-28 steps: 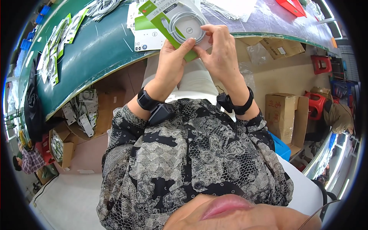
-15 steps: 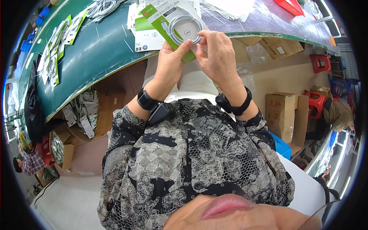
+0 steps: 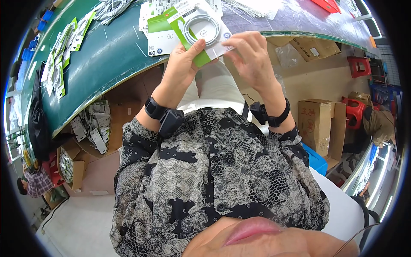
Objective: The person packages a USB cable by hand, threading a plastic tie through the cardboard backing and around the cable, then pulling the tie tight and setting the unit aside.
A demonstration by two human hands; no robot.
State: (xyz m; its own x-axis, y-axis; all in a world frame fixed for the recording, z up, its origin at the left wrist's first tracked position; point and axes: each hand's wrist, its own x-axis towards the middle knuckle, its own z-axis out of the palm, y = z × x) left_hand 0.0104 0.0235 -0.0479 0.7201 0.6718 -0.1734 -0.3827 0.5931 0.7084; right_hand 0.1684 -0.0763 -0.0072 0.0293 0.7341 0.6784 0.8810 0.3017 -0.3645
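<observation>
My left hand point(image 3: 182, 64) is closed on the lower left of a green and white packaging card point(image 3: 189, 42), thumb on the front. A pale grey coiled cable point(image 3: 201, 30) lies against the card's face. At the card's right edge is my right hand point(image 3: 250, 55), its fingers bent and drawn together. Whatever its fingertips hold, if anything, is too small to make out. A thin white strip point(image 3: 214, 53) shows at the card's lower edge. Behind it, more printed cards point(image 3: 159, 43) lie on the green table point(image 3: 115, 64) near its front edge.
Packaged cables point(image 3: 64, 51) lie in a row at the table's left, beside loose coils point(image 3: 112, 9). Thin white ties point(image 3: 252, 7) and a red tray point(image 3: 327, 5) are at the back right. Boxes of packs point(image 3: 93, 124) stand below; a cardboard box point(image 3: 314, 128) stands at right.
My right hand has moved off the coil, a little to the right. The card in my left hand has shifted slightly left and turned.
</observation>
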